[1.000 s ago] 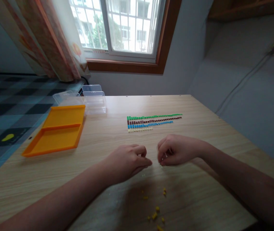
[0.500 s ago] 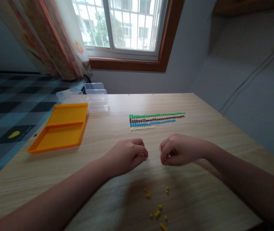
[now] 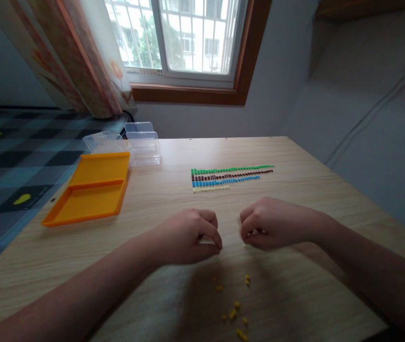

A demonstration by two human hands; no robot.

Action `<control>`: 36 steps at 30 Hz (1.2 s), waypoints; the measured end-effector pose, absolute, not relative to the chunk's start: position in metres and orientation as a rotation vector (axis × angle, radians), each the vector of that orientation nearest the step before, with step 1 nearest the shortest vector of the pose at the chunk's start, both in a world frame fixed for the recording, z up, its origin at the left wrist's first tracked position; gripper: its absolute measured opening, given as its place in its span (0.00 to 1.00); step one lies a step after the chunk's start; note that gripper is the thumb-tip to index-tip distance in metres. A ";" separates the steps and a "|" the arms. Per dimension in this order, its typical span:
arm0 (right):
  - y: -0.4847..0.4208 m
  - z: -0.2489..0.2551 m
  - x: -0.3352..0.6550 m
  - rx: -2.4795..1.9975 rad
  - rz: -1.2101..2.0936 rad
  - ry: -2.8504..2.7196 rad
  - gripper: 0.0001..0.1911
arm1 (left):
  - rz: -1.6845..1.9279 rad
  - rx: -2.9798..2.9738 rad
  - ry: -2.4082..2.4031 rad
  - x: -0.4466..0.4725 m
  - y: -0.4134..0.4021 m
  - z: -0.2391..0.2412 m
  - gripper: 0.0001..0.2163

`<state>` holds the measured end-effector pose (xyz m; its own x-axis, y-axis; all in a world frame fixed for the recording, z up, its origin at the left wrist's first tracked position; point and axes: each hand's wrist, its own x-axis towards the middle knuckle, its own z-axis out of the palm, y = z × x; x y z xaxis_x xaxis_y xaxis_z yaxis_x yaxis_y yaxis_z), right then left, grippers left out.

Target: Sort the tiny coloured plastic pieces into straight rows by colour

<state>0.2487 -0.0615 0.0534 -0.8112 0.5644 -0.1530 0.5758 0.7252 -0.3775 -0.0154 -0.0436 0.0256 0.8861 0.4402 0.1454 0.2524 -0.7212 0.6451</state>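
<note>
Both my hands rest on the wooden table, fingers curled in a pinch. My left hand has thumb and fingertips pressed together; what they hold is too small to make out. My right hand is curled the same way, a short gap from the left one. Several small yellow pieces lie scattered on the table just in front of me. Farther off lie four tidy rows of tiny pieces: green, brown, blue and pale yellow.
An open orange tray lies at the left of the table, with clear plastic boxes behind it. A window and a curtain stand beyond the far edge. A grey wall runs along the right.
Both hands stay in the same spot with small finger movements. The view has shifted slightly, so the scattered yellow pieces sit a little lower.
</note>
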 end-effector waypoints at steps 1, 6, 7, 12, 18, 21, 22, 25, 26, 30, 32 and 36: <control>-0.063 0.054 0.248 0.956 -0.632 2.886 0.09 | 0.360 2.409 0.488 -0.016 -0.044 0.026 0.05; -0.063 0.056 0.248 0.963 -0.579 2.875 0.08 | 0.261 2.430 0.428 -0.018 -0.043 0.025 0.07; -0.062 0.055 0.248 0.974 -0.568 2.874 0.08 | 0.254 2.431 0.411 -0.018 -0.042 0.025 0.08; -0.054 0.049 0.251 1.110 -0.531 2.890 0.10 | 0.234 2.460 0.383 -0.018 -0.041 0.027 0.10; -0.044 0.041 0.258 1.277 -0.513 2.915 0.10 | 0.217 2.488 0.388 -0.018 -0.041 0.026 0.10; -0.039 0.036 0.259 1.399 -0.447 2.912 0.09 | 0.224 2.475 0.397 -0.018 -0.040 0.025 0.10; -0.037 0.033 0.259 1.441 -0.423 2.918 0.09 | 0.232 2.466 0.402 -0.018 -0.040 0.024 0.09; -0.029 0.022 0.259 1.554 -0.383 2.972 0.09 | 0.256 2.418 0.419 -0.019 -0.038 0.025 0.08; -0.027 0.017 0.259 1.588 -0.374 2.994 0.09 | 0.259 2.398 0.418 -0.019 -0.037 0.025 0.08; -0.017 0.004 0.260 1.692 -0.359 3.059 0.09 | 0.242 2.344 0.394 -0.020 -0.035 0.027 0.07; -0.014 0.000 0.262 1.747 -0.373 3.051 0.09 | 0.226 2.341 0.395 -0.020 -0.035 0.028 0.06; -0.009 -0.002 0.262 1.890 -0.362 2.962 0.09 | 0.197 2.363 0.405 -0.019 -0.037 0.028 0.06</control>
